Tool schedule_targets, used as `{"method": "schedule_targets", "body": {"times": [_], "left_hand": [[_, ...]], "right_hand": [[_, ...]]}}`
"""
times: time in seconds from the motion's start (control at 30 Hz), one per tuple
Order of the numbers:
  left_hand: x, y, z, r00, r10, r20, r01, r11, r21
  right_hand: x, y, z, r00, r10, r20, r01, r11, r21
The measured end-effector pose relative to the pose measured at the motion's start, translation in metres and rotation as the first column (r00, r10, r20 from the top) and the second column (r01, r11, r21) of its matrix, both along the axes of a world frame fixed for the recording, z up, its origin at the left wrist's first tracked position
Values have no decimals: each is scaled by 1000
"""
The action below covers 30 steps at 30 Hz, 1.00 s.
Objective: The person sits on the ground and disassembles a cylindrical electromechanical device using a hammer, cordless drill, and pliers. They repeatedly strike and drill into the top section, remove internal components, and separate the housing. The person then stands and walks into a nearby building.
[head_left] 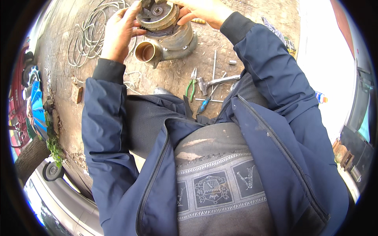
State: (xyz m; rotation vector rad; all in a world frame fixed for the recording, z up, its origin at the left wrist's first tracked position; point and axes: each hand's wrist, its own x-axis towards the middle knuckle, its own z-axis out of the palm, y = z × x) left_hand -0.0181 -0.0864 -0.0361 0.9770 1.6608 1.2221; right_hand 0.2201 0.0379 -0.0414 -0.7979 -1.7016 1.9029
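Observation:
A dirty metal pump point(179, 43) stands on the bare ground at the top of the view, with a short brass-coloured outlet pipe point(147, 52) at its near left. Over its top is a round, worn metal impeller part point(160, 21) with a bolt at its centre, slightly tilted. My left hand point(119, 34) grips this part's left rim, thumb above and fingers below. From the right, my right hand point(206, 12) has its fingers curled at the opposite rim. Part of that hand and the impeller's far edge lie beyond the picture's top.
Green-handled pliers point(191, 85), a hammer point(202, 86), a blue-handled screwdriver point(204, 105) and a metal rod point(214, 65) lie before my legs. A coiled cable point(87, 41) spreads at left, a brick piece point(76, 93) nearer. A parked car point(65, 202) stands lower left.

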Motion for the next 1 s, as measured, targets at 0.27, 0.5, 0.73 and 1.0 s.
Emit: {"method": "schedule_targets", "body": {"times": [0.27,0.5,0.73,1.0], "left_hand": [[17,2,4,987,-106,121,113,992,-52],[37,9,18,789,-104,605,182,981,-69],[44,20,4,929,40,367,-24,999,-47],[94,8,32,994,77,80,-73,996,-53]], "right_hand": [[-10,0,-3,999,32,-6,-32,999,-7],[-31,10,-4,996,90,19,-90,996,-11],[-35,7,-19,998,34,47,-38,995,91],[2,-28,-8,956,-285,76,223,866,447]]}}
